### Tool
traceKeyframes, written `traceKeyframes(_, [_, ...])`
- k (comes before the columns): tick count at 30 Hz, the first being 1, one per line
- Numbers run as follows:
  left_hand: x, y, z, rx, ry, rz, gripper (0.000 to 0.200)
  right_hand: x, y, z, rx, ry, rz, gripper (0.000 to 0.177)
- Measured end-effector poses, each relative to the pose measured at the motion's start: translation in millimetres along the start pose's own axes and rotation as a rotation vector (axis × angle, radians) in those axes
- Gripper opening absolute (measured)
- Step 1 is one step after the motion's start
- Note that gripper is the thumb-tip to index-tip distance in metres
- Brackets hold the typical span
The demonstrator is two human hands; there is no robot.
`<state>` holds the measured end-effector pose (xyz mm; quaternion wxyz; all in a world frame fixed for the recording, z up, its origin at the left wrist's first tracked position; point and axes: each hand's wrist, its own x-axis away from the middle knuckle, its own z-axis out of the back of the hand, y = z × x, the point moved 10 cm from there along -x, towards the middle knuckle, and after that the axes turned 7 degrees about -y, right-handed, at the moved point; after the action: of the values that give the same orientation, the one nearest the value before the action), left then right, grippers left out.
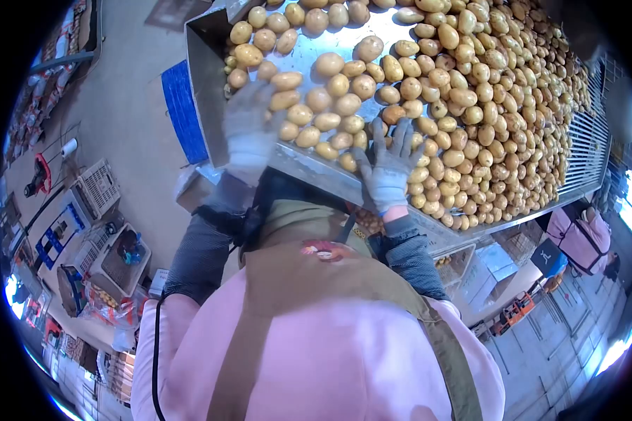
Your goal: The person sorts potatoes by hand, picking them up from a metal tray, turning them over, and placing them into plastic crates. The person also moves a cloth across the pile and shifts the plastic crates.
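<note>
Many yellow-brown potatoes (pixel 463 98) lie on a metal sorting table (pixel 323 170), heaped thickly on the right and scattered on the left. My left hand (pixel 249 130), in a grey work glove, is at the table's left front corner beside several loose potatoes. Motion smears its fingers, so I cannot make out their position or any hold. My right hand (pixel 393 168), gloved too, rests at the front edge with fingers spread. Its fingertips touch or nearly touch a brownish potato (pixel 393 114) and those around it.
A metal side wall (pixel 207 91) bounds the table's left, with a blue panel (pixel 185 112) outside it. Slatted bars (pixel 588 151) lie at the right end. Crates (pixel 121 259) stand on the floor at left. Another person (pixel 579 238) is at far right, near a white box (pixel 491 270).
</note>
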<state>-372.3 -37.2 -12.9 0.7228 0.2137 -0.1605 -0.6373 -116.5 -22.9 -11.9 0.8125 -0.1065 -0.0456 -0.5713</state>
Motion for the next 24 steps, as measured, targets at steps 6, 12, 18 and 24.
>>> traceKeyframes(6, [-5.8,-35.9,-19.4,0.033,-0.215,0.169,0.037,-57.2,-54.1,1.1,-0.513,-0.071,0.309,0.050])
traceKeyframes(12, [-55.3,-58.6,17.1,0.091,0.046,0.038,0.031,-152.3,8.2,32.4,0.068,0.348,0.096,0.046])
traceKeyframes(18, [-82.3,-19.6,-23.0,-0.354,-0.102,-0.256,0.055,-61.9,-69.7,-7.2,-0.150,-0.084,0.249,0.064])
traceKeyframes(24, [-34.1,2.5,-3.6,-0.065,-0.101,-0.125,0.052,4.2,20.3,-1.4,-0.061,0.069,-0.084,0.074])
